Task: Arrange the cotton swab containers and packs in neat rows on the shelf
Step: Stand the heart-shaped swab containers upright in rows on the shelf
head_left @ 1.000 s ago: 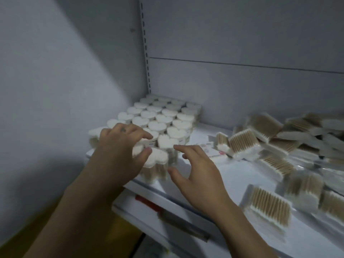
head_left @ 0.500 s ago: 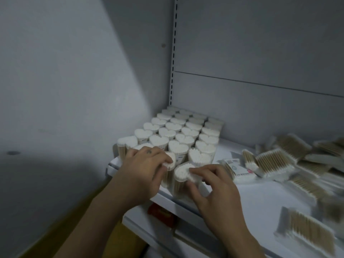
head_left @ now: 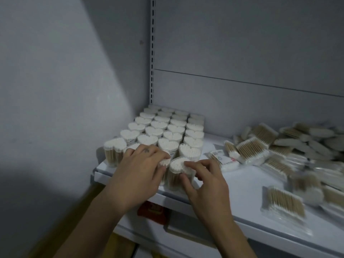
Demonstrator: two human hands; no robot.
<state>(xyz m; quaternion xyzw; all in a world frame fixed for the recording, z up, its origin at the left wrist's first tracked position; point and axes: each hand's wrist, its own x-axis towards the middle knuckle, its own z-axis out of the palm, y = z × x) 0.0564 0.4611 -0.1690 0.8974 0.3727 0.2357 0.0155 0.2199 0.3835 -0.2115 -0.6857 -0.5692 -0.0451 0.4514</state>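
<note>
Both hands are working at the front edge of the shelf (head_left: 243, 190). The left hand (head_left: 143, 164) is curling its fingers over the lid of a heart-shaped container (head_left: 165, 162), thumb at the side wall, gripping it. The right hand (head_left: 206, 183) is pinching the neighbouring front container (head_left: 177, 169), fingertips on the lid and thumb against the clear wall. The two tubs are standing upright and touching each other, just in front of the block of containers (head_left: 167, 127) that is filling the shelf's left rear corner in straight files. Gripping from above and from the side is probably serving to slide each tub level into line without tipping it.

The tubs are showing clear rigid walls and pale wooden stems inside, with white cotton tips forming a nubbly heart on top. Flat packs (head_left: 297, 146) are lying in a loose, overlapping heap well apart on the right, in glossy soft film, their tan stems banded by white ends; these appear to be awaiting sorting. One pack (head_left: 284, 200) is lying alone near the front edge. A red object (head_left: 152, 209), too blurred to identify, is showing below the shelf.
</note>
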